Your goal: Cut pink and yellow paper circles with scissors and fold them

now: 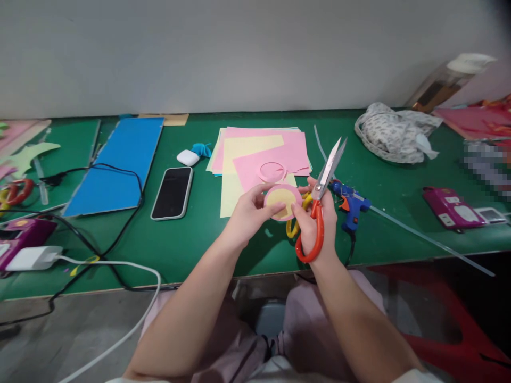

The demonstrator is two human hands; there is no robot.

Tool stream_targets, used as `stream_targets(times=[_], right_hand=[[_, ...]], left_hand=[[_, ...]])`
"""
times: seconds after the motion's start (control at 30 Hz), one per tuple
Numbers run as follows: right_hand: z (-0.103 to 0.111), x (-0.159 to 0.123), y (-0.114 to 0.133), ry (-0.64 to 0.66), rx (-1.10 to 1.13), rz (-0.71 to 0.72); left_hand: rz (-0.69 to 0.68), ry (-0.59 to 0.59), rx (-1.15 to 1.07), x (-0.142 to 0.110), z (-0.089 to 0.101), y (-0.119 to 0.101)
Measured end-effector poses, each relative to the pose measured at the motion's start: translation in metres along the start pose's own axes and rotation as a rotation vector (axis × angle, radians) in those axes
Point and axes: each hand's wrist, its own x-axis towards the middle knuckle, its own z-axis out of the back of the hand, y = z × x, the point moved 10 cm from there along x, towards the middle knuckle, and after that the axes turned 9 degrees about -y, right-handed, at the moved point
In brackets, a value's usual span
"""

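Between my two hands is a round paper disc (281,196), yellow in the middle with a pink border. My left hand (252,208) pinches its left side, thumb on top. My right hand (319,223) touches the disc's right edge with the thumb and also holds scissors (328,165), with one red and one yellow handle loop. The blades point up and away, nearly together. Just beyond the disc, a pink paper ring (262,171) rests on a stack of pink and yellow paper sheets (239,159).
A blue glue gun (354,208) lies right of my hands, with a clear glue stick (431,240) beyond it. To the left are a phone (172,193), a white earbud case (187,157), a blue board (115,170) and tangled cables (96,250). A patterned cloth bundle (393,133) sits back right.
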Motion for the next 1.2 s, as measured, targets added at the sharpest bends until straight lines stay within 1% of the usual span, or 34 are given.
stream_targets(times=[0.07,0.13,0.27,0.4,0.7,0.83,1.0,1.2], right_hand=[[0.0010,0.0002,0.0015,-0.006,-0.042,0.020],[-0.0001,-0.0001,0.0028,0.007,-0.062,0.035],[-0.0032,-0.0014,0.0048,0.034,-0.066,0.056],[-0.0037,-0.0015,0.0050,0.034,-0.091,0.065],[-0.0037,-0.0014,0.0041,0.033,-0.057,0.055],[-0.0038,-0.0015,0.0038,0.031,-0.065,0.062],[-0.0031,-0.0012,0.0038,0.023,-0.067,0.067],[-0.0026,-0.0030,0.0056,0.013,-0.089,0.095]], left_hand=[[0.021,0.035,-0.030,-0.0006,-0.0039,0.0012],[0.030,0.039,-0.046,-0.0006,-0.0045,0.0019],[-0.005,-0.015,-0.050,0.0000,-0.0006,0.0003],[-0.001,-0.032,-0.033,-0.0004,-0.0003,0.0015],[-0.039,-0.082,0.021,-0.0024,0.0034,-0.0025],[-0.044,-0.063,0.018,-0.0039,0.0024,-0.0054],[-0.001,-0.033,0.005,-0.0039,0.0022,-0.0032],[0.014,-0.041,0.023,-0.0039,0.0033,-0.0013]])
